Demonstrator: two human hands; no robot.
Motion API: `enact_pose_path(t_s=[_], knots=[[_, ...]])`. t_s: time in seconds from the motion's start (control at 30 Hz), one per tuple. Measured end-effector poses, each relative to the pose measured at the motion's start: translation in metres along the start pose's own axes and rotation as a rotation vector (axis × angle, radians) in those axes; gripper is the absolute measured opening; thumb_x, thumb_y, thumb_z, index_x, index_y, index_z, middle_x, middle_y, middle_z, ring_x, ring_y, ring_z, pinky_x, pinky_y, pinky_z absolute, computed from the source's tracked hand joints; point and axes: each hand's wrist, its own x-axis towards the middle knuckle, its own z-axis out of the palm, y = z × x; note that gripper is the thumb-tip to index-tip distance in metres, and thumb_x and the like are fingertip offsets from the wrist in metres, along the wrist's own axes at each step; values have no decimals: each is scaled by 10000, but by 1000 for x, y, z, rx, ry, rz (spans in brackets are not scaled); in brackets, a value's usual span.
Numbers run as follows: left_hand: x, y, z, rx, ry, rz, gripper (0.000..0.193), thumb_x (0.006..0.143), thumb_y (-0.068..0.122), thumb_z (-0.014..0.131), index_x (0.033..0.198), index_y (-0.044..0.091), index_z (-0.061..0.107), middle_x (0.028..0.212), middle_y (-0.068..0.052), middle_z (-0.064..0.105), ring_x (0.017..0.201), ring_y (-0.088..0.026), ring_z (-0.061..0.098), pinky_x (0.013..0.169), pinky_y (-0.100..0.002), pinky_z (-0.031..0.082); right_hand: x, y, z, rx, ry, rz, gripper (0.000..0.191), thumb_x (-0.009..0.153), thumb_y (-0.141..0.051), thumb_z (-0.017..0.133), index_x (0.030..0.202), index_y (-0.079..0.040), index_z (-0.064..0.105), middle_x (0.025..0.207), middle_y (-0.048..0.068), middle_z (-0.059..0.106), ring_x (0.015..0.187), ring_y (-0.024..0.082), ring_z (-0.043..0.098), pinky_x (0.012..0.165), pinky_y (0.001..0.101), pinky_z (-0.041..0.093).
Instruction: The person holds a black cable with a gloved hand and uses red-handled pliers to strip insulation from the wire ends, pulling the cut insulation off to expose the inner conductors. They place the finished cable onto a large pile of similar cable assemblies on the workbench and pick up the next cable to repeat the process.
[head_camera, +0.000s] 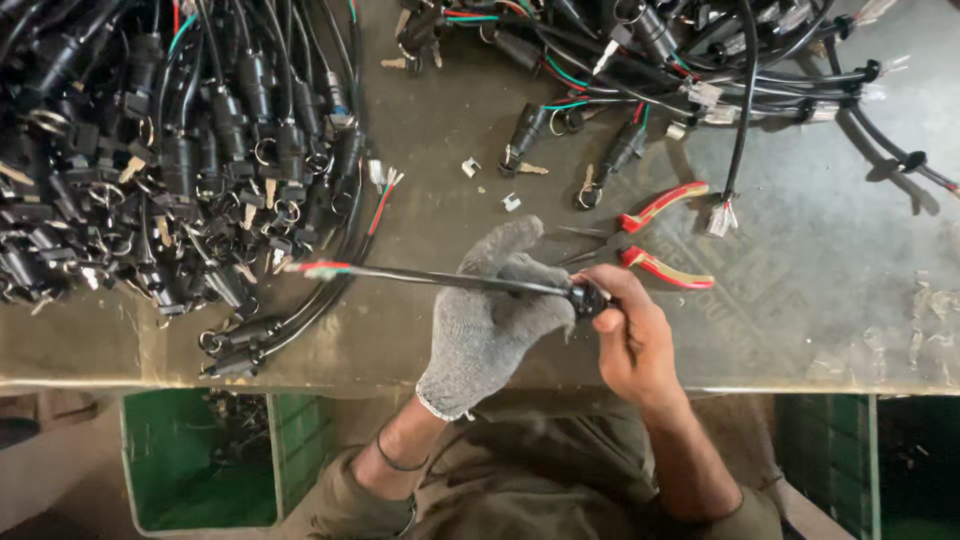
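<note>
While your gloved left hand (490, 320) closes around the black cable (440, 279), your bare right hand (632, 335) pinches the black switch body (588, 298) at the cable's near end between fingers and thumb. The cable runs out leftward from your hands, held level just above the metal bench top (830, 260), and ends in loose red, green and white wire tips (318, 269) close to the big heap of finished black harnesses (170, 150) on your left. Just behind your right hand, red-handled pliers (655, 235) lie on the bench with their handles spread apart. A second tangle of black leads (660, 50) with coloured wires spreads along the far edge, and two small metal clips (490, 185) rest on the bench between the piles. Below the bench edge, a green crate (175, 460) sits beside your left forearm.
</note>
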Motion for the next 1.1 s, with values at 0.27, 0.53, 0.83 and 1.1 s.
enact_pose_path(t_s=[0.27, 0.53, 0.83, 1.1], knots=[[17, 11, -7, 223, -150, 334, 264, 860, 206, 850, 1077, 116, 729, 1241, -80, 732, 1073, -285, 704, 931, -378, 562, -3, -10, -2, -209, -11, -45, 335, 1149, -224, 455, 1349, 38, 511, 1125, 151, 619, 934, 185, 611, 859, 290, 500], [19, 5, -5, 294, -242, 307, 199, 918, 183, 775, 1069, 88, 686, 1162, -93, 712, 998, -352, 668, 875, -434, 534, -6, -11, -6, -109, -117, 274, 371, 1074, -220, 456, 1339, 19, 558, 759, 86, 583, 686, 170, 578, 687, 296, 496], [7, 5, 7, 342, -153, 410, 275, 988, 130, 671, 1243, 41, 622, 1242, -156, 659, 1114, -393, 634, 989, -480, 503, 1, -1, 0, 209, -53, 374, 278, 1074, -171, 480, 1259, 6, 586, 819, -47, 504, 735, 53, 447, 655, 230, 393], [9, -5, 8, 51, -273, 243, 258, 956, 175, 718, 1187, 69, 672, 1296, -136, 687, 1210, -363, 635, 1156, -466, 431, -11, 12, -13, 340, -125, 525, 207, 1020, -172, 510, 1099, -33, 643, 736, -80, 468, 659, 21, 411, 571, 220, 349]])
